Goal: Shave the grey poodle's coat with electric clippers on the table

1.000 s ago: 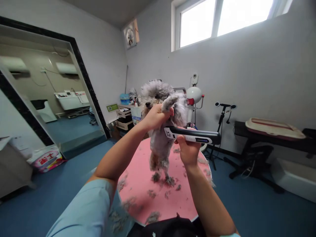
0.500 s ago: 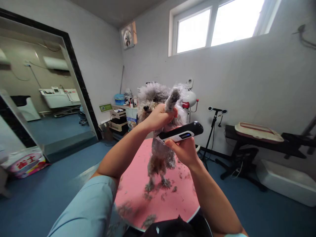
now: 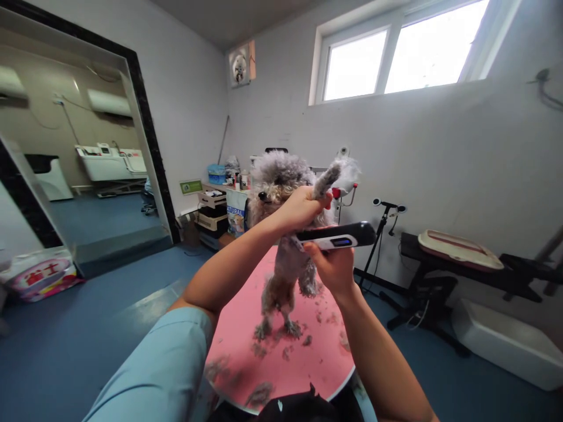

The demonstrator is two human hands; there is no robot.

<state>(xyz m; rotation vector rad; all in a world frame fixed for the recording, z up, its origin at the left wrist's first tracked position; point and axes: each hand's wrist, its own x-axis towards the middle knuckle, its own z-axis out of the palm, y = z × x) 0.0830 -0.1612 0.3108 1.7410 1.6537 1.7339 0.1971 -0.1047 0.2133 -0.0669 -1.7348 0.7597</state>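
A curly grey dog (image 3: 281, 170) stands upright on its hind legs on a round pink table (image 3: 303, 366). My left hand (image 3: 303, 206) is closed around one of its front legs (image 3: 326, 179), which points up and to the right. Wrapped in my right hand (image 3: 335, 268) is a black and white hair clipper (image 3: 360, 234) with a small lit display. The clipper's head lies at the dog's chest, just below my left hand; whether the blade touches the coat cannot be made out. Cut tufts of grey hair (image 3: 259, 394) are scattered over the tabletop.
Behind the dog, at left, stand a bag printed "NATURAL" (image 3: 236, 210) and stacked crates (image 3: 212, 220). To the right are a black stand with two round heads (image 3: 382, 225), a black table with a beige tray (image 3: 457, 241), and a white tub (image 3: 505, 346).
The held front leg has swung right and tilts more. Both hands and the clipper have shifted right, and more of the dog's face shows. The whole view has also shifted slightly.
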